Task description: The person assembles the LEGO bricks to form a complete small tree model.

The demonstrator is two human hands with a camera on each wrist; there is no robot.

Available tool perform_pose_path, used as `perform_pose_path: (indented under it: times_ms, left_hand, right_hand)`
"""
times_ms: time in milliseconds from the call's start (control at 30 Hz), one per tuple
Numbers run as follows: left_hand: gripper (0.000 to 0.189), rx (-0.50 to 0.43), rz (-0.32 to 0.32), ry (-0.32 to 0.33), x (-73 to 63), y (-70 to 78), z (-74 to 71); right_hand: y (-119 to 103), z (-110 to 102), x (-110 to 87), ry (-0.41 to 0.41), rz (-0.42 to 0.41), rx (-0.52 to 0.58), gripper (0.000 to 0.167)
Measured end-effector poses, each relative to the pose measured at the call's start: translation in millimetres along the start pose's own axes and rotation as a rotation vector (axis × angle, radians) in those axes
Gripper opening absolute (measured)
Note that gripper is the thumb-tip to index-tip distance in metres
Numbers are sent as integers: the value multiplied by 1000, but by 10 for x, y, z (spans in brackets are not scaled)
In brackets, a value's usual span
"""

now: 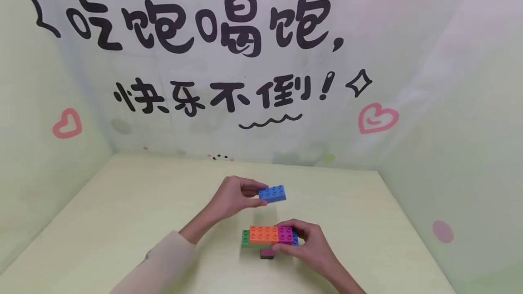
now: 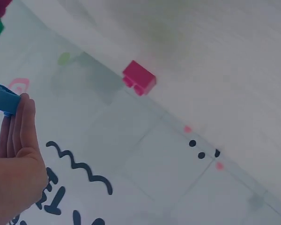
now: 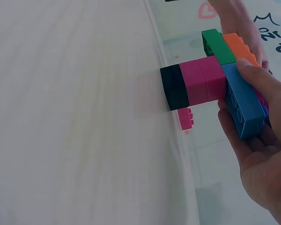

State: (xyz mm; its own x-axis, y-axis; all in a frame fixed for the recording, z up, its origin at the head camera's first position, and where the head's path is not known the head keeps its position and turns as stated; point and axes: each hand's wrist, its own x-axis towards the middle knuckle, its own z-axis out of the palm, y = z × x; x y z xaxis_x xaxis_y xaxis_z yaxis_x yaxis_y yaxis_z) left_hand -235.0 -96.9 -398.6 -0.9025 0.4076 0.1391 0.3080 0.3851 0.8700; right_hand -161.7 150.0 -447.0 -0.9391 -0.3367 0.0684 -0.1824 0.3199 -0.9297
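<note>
L to R: my L grip point(image 1: 233, 198) pinches a blue brick point(image 1: 273, 194) by one end, studs up, held just past the stack. In the stack: green brick point(image 1: 245, 238), orange brick point(image 1: 261, 235) and purple brick point(image 1: 285, 235) on top, 2nd blue brick point(image 3: 246, 101) poking out. My R grip point(image 1: 311, 242) holds that R end. Can't tell if the base point(image 1: 267, 254) touches the bench point(image 1: 359, 221). Imo keep the stack level w/ R, square the studs b4 any pressing, push evenly.

dim wrist views, brighter head view
</note>
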Motion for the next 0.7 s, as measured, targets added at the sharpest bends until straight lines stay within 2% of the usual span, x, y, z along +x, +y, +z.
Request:
perform_pose_path:
  times_ms: [133,267,433,700]
  left_hand:
    - [39,0,5,-50,-305,171,-17]
    - [35,9,1,-80,-490,225,-19]
    - [33,45,30,-103,-578,255,8]
    - [35,141,62,-100,-598,325,43]
  right_hand:
    - [-1,-10,0,7,-8,-20,38]
    - [15,-18,2,26,1,-41,40]
    - [51,-24,7,31,4,-37,41]
    - [73,-18,5,27,-24,-9,43]
